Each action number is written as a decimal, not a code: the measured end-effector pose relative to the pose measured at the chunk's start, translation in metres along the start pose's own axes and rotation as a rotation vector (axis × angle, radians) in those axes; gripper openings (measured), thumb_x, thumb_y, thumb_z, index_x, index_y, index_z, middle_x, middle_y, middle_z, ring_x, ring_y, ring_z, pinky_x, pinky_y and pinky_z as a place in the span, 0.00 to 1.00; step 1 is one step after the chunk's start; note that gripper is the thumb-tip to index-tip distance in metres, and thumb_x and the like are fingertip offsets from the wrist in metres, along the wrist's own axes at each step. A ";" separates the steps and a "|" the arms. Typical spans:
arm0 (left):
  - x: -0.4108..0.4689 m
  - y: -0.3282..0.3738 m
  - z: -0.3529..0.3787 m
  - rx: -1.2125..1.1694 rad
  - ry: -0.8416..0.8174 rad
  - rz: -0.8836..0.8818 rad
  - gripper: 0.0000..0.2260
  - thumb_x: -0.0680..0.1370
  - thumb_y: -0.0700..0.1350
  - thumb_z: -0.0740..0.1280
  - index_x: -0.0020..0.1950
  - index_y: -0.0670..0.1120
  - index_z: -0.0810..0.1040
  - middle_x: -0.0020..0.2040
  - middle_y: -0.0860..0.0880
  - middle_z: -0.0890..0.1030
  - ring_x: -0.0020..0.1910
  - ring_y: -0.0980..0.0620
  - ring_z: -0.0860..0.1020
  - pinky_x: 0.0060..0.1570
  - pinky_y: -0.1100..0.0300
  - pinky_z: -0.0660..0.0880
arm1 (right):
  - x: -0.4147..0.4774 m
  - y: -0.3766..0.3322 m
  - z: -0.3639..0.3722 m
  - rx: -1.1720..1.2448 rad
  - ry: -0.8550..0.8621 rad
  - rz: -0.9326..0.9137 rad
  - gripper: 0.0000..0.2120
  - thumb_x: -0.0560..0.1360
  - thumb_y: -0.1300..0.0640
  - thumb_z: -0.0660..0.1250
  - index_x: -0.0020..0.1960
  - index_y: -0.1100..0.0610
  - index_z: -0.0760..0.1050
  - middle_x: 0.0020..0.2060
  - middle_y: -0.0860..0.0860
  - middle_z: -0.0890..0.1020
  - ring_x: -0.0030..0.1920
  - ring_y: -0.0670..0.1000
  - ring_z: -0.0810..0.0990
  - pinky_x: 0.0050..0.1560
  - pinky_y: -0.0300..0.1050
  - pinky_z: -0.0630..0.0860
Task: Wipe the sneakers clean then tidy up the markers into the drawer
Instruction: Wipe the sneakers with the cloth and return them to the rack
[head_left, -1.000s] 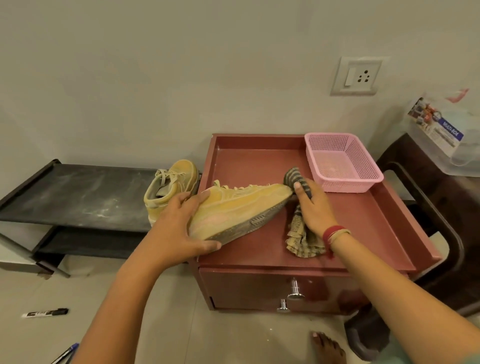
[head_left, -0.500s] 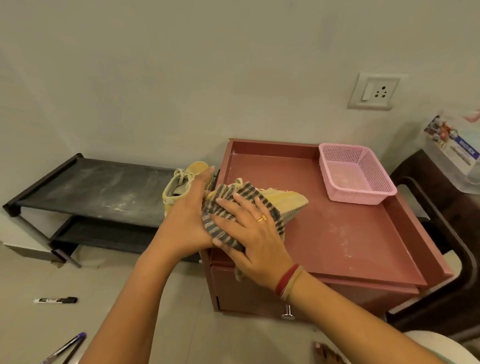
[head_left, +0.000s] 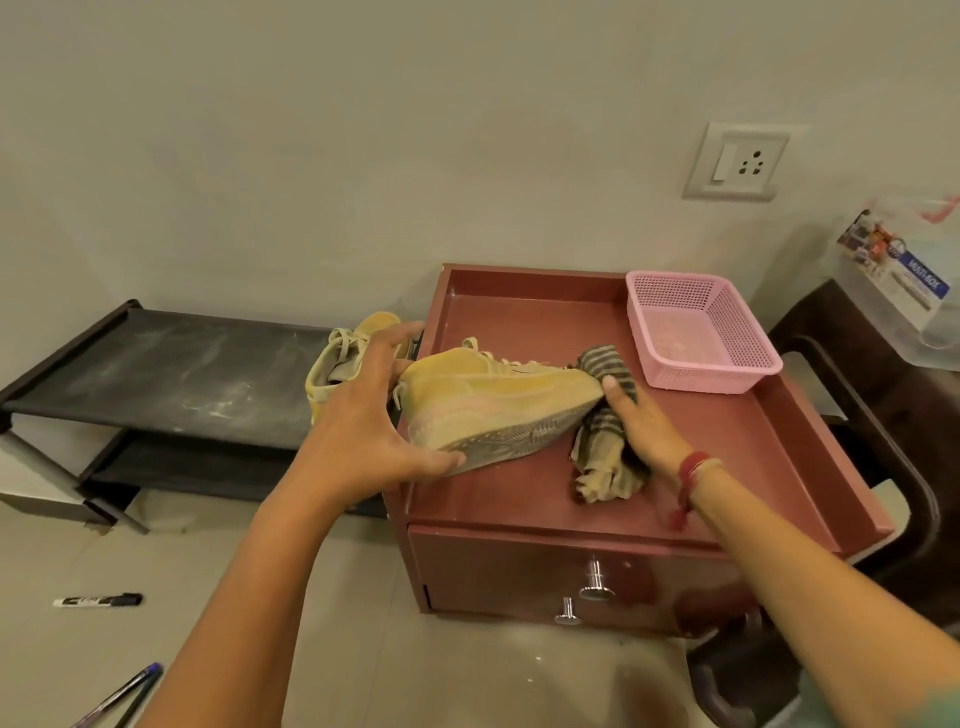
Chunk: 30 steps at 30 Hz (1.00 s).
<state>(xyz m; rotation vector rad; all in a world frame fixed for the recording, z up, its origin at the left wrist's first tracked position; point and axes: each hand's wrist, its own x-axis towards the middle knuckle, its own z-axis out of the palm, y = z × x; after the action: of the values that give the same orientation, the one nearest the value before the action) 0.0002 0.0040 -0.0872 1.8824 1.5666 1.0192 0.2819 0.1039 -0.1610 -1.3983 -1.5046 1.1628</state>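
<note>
A yellow sneaker (head_left: 498, 395) lies tilted on its side on the red cabinet top (head_left: 519, 322), sole facing me. My left hand (head_left: 363, 415) grips its heel end, thumb under the sole. My right hand (head_left: 639, 421) holds a striped grey cloth (head_left: 602, 415) bunched against the sneaker's toe. The second yellow sneaker (head_left: 343, 358) stands on the black shoe rack (head_left: 171, 364), partly hidden behind my left hand. A black marker (head_left: 98, 600) lies on the floor at left. Two pens (head_left: 130, 691) lie at the bottom left. The drawer (head_left: 519, 577) below the cabinet top is closed, with two metal knobs.
A pink plastic basket (head_left: 701, 332) sits at the cabinet top's back right corner. A dark chair (head_left: 883, 441) stands right of the cabinet, with a plastic storage box (head_left: 904, 280) on it. A wall socket (head_left: 737, 161) is above.
My right hand has swept the cloth from the sneaker's heel side along to its toe. The left hand keeps its hold on the heel. The view has tilted down slightly.
</note>
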 end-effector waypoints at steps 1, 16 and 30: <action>0.000 0.000 0.000 0.003 -0.007 0.006 0.49 0.55 0.51 0.82 0.69 0.66 0.57 0.56 0.72 0.67 0.57 0.72 0.69 0.53 0.65 0.69 | 0.005 -0.004 -0.005 0.141 0.018 0.125 0.20 0.78 0.42 0.57 0.62 0.54 0.73 0.57 0.52 0.79 0.58 0.52 0.77 0.66 0.57 0.69; -0.002 0.011 -0.004 -0.003 -0.010 0.081 0.48 0.61 0.54 0.78 0.72 0.65 0.52 0.56 0.61 0.77 0.57 0.64 0.76 0.57 0.54 0.76 | -0.082 -0.079 0.094 -0.738 -0.124 -0.934 0.21 0.78 0.45 0.55 0.70 0.47 0.67 0.72 0.49 0.65 0.75 0.52 0.57 0.74 0.56 0.50; 0.001 -0.002 -0.006 0.002 -0.027 0.013 0.50 0.55 0.52 0.82 0.69 0.66 0.57 0.58 0.68 0.69 0.60 0.67 0.70 0.55 0.61 0.70 | -0.063 -0.036 0.056 -0.679 -0.089 -0.700 0.24 0.77 0.34 0.43 0.72 0.34 0.49 0.74 0.40 0.55 0.75 0.44 0.49 0.75 0.50 0.43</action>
<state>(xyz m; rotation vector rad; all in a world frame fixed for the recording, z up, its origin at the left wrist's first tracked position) -0.0059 0.0047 -0.0851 1.9020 1.5424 0.9949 0.2251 0.0352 -0.1399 -1.0428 -2.3241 0.2805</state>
